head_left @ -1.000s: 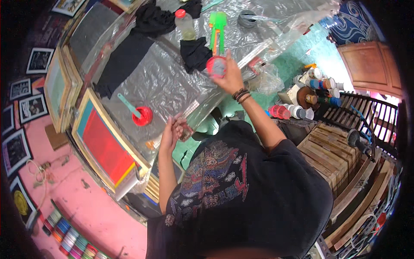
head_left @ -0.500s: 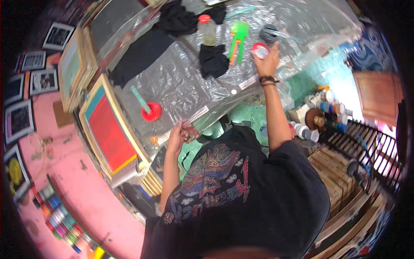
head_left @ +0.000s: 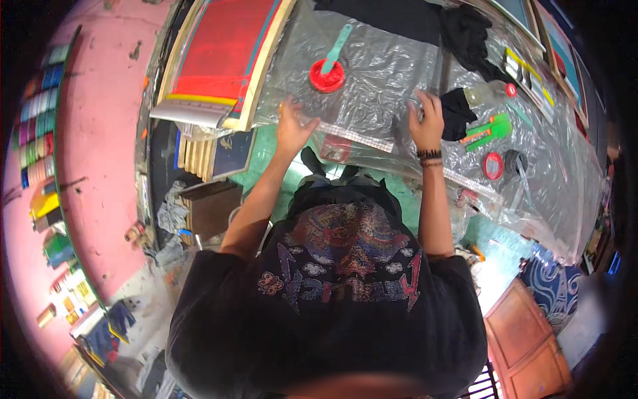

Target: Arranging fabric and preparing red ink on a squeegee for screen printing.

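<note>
My left hand (head_left: 294,126) is at the table's front edge with its fingers apart and nothing in them. A red tub (head_left: 327,76) of red paint or ink stands a little beyond it, with a teal spatula (head_left: 339,46) leaning inside. To the right, my right hand (head_left: 426,123) hovers over the plastic-covered table (head_left: 372,86), fingers loosely bent and apart, holding nothing. A crumpled black cloth (head_left: 457,114) lies right beside it. Farther right are green and orange spatulas (head_left: 490,132), a round red-rimmed lid or tub (head_left: 492,165) and a dark grey tub (head_left: 515,161).
Left of my left hand lies a wooden-framed printing screen (head_left: 222,53) with a squeegee (head_left: 193,110) at its near end. A clear jar with a red cap (head_left: 488,93) lies beyond the spatulas. Black fabric (head_left: 392,20) covers the table's far side.
My right hand has let go of the round red-rimmed thing and come left, near the black cloth. My left hand has moved toward the screen. The view has turned leftward.
</note>
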The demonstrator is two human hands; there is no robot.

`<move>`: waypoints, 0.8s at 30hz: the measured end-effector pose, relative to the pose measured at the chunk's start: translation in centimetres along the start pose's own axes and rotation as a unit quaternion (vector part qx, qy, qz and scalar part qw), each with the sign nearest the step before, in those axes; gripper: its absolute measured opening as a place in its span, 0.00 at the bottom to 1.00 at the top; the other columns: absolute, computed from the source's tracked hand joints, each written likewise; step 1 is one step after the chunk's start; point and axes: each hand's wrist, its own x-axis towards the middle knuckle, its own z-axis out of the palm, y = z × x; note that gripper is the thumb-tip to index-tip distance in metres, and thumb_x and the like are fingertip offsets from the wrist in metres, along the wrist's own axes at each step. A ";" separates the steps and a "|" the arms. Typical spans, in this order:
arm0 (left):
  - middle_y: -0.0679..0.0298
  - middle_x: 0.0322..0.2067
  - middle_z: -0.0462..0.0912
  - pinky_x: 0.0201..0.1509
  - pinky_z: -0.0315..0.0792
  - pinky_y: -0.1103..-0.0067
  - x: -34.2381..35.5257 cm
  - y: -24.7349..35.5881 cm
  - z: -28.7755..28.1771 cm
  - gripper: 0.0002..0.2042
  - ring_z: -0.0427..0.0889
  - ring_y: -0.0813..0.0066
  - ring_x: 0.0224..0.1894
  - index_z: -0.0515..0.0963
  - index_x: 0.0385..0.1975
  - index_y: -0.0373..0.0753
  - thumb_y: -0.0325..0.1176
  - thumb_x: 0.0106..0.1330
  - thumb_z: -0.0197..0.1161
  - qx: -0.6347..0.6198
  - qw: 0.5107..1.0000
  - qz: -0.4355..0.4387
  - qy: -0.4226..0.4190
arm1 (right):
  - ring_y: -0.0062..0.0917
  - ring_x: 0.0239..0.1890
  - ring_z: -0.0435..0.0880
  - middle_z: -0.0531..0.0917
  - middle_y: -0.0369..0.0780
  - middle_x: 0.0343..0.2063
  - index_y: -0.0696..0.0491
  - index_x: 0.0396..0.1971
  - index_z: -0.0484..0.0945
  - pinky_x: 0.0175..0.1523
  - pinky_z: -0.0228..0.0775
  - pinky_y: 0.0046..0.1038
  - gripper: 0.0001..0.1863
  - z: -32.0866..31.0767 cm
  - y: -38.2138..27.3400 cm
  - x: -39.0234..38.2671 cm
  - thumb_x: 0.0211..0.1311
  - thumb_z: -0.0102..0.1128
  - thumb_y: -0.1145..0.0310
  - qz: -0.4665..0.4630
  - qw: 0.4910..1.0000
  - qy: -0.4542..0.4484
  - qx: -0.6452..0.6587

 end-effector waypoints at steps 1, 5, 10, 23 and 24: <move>0.52 0.48 0.81 0.54 0.73 0.64 1.1 -0.1 0.4 0.45 0.81 0.54 0.47 0.63 0.64 0.30 0.40 0.46 0.80 0.026 0.999 0.028 0.020 | 0.40 0.48 0.81 0.79 0.45 0.48 0.51 0.54 0.78 0.49 0.75 0.36 0.20 1.2 -0.8 2.0 0.61 0.63 0.73 -0.045 0.999 -0.022 -0.003; 0.51 0.52 0.80 0.56 0.74 0.65 5.3 0.2 1.4 0.52 0.80 0.55 0.52 0.56 0.68 0.31 0.43 0.46 0.81 0.092 0.995 0.039 0.016 | 0.44 0.56 0.77 0.74 0.43 0.58 0.42 0.61 0.73 0.54 0.75 0.38 0.27 6.0 -4.4 9.9 0.60 0.62 0.72 -0.144 0.980 -0.119 -0.073; 0.51 0.56 0.78 0.61 0.71 0.63 7.9 1.4 1.9 0.58 0.78 0.50 0.57 0.53 0.70 0.31 0.46 0.40 0.83 0.085 0.996 0.011 -0.026 | 0.41 0.60 0.74 0.72 0.41 0.61 0.37 0.65 0.68 0.58 0.75 0.40 0.35 11.9 -6.8 16.2 0.57 0.60 0.76 -0.286 0.908 -0.184 -0.244; 0.53 0.42 0.75 0.50 0.74 0.65 -2.9 2.8 -5.5 0.33 0.78 0.52 0.47 0.70 0.61 0.41 0.37 0.54 0.74 0.038 0.995 0.040 0.086 | 0.36 0.45 0.85 0.85 0.39 0.41 0.45 0.48 0.80 0.50 0.73 0.40 0.19 10.7 -9.0 17.6 0.54 0.67 0.69 -0.335 0.804 -0.394 -0.293; 0.55 0.41 0.75 0.47 0.74 0.65 -4.3 2.4 -6.8 0.28 0.79 0.54 0.44 0.72 0.58 0.42 0.35 0.56 0.72 0.025 0.994 0.028 0.106 | 0.37 0.45 0.85 0.85 0.40 0.42 0.45 0.49 0.80 0.50 0.74 0.40 0.21 10.6 -8.9 17.4 0.53 0.69 0.68 -0.320 0.818 -0.390 -0.277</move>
